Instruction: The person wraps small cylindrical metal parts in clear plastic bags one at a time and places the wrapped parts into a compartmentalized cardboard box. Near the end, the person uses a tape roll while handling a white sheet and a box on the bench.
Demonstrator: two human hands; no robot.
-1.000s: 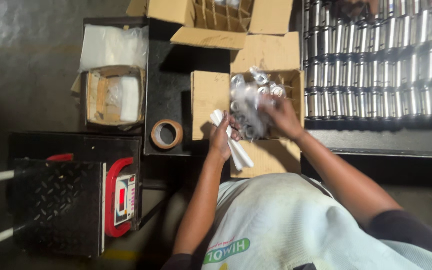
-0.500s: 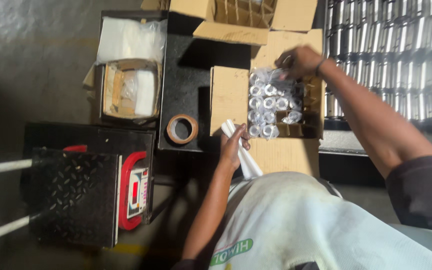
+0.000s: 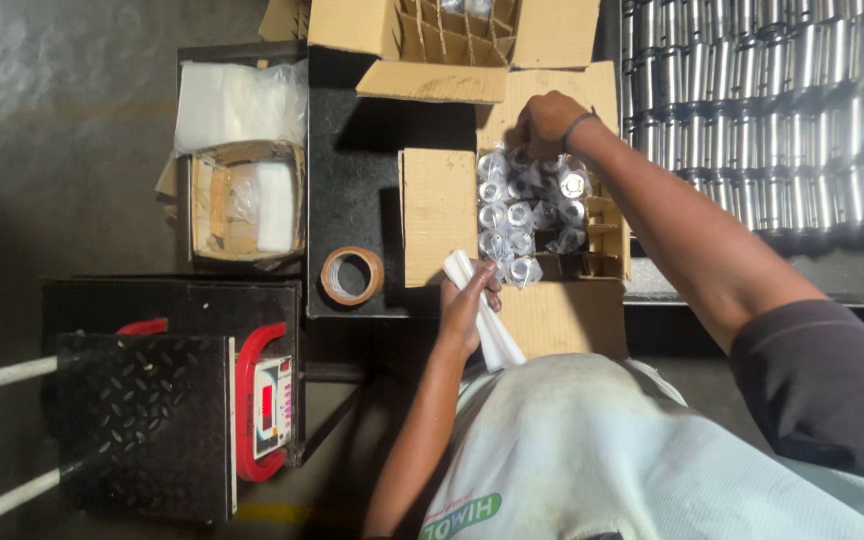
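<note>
Far left I see a black platform scale [image 3: 142, 425] with a red-framed readout [image 3: 270, 400]. A tape roll [image 3: 352, 275] lies on the black desk [image 3: 352, 190]. My left hand [image 3: 467, 305], its grip clenched on rolled white sheets [image 3: 487, 315], sits at the open carton [image 3: 437, 215] of wrapped metal cans [image 3: 527, 215]. My right hand [image 3: 544, 122] touches the carton's far edge; I cannot tell its grip. Can rows [image 3: 782, 110] run off the right.
</note>
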